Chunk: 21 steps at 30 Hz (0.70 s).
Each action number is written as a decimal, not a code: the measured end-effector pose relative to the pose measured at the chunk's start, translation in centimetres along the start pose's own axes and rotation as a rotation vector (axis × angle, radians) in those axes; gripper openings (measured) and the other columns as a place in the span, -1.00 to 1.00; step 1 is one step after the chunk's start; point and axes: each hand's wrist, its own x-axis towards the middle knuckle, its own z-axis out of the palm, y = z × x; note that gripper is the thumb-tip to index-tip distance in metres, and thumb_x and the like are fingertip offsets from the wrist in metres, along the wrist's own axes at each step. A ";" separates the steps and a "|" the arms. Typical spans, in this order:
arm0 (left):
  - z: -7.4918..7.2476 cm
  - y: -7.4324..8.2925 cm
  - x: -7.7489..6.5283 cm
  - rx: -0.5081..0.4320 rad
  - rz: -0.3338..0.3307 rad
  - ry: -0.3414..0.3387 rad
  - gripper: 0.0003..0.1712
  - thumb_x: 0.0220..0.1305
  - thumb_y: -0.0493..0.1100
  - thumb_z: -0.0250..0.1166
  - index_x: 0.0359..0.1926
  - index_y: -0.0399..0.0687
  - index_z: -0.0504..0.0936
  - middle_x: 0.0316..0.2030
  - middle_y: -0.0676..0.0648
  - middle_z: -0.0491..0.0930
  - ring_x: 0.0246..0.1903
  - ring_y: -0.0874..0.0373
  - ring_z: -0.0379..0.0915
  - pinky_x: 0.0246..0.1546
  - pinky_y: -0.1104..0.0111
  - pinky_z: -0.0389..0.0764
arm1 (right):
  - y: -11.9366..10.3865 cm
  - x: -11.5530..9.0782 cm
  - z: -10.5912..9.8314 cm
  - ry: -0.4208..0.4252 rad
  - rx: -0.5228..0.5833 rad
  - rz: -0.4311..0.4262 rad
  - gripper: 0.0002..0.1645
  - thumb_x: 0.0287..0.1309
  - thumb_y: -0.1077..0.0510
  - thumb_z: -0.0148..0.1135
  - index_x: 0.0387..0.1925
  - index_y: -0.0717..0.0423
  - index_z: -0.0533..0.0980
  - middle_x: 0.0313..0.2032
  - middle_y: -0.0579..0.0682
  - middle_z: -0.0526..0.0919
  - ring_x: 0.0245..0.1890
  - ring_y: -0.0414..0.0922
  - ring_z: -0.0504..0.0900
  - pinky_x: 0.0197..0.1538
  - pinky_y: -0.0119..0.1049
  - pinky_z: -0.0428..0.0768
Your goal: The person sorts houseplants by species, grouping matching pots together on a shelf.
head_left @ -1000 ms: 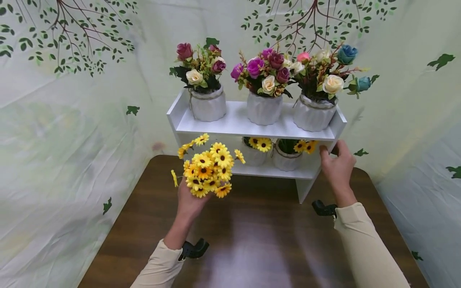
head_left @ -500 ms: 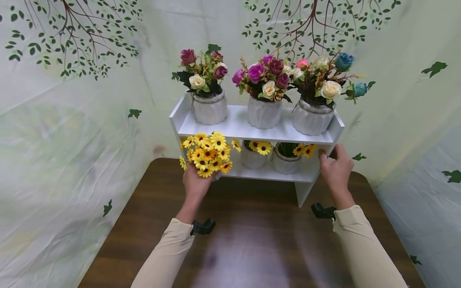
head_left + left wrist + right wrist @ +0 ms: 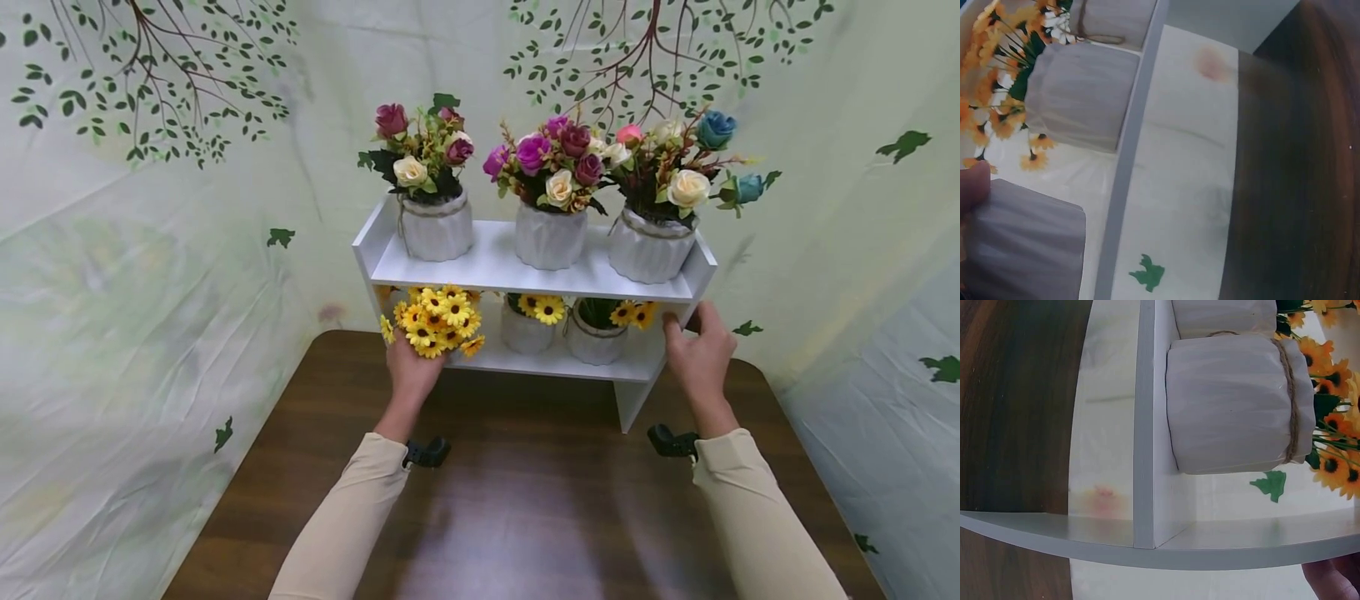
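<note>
My left hand (image 3: 411,371) holds a white pot of yellow daisies at the left end of the lower level of a white two-tier shelf (image 3: 492,254). Its blossoms (image 3: 442,321) hide most of the pot in the head view. In the left wrist view that pot (image 3: 1029,244) stands at the lower board, with a fingertip (image 3: 975,184) at its rim. On the right, my right hand (image 3: 701,354) grips the shelf's side panel, thumb at the front edge. Two more potted daisies, a middle pot (image 3: 527,332) and a right pot (image 3: 596,342), stand on the lower board.
Three white pots of roses, a left (image 3: 437,229), a middle (image 3: 551,237) and a right one (image 3: 651,248), line the upper board. The shelf stands on a brown wooden table (image 3: 525,500). Behind hangs a pale curtain (image 3: 322,150) printed with leaves.
My left hand has moved forward with the potted daisies, from in front of the shelf into its lower level at the left. My right hand stays at the side panel.
</note>
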 end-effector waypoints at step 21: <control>1.8 -1.3 3.5 0.076 -0.124 -0.105 0.13 0.00 0.19 0.50 0.46 -0.14 0.15 0.33 -0.24 0.41 0.32 -0.19 0.35 0.36 0.01 0.36 | 0.0 0.2 0.2 -0.001 -0.006 0.015 -0.72 0.22 0.20 0.23 -0.11 0.34 0.55 -0.20 0.30 0.72 -0.19 0.14 0.69 -0.29 -0.70 0.27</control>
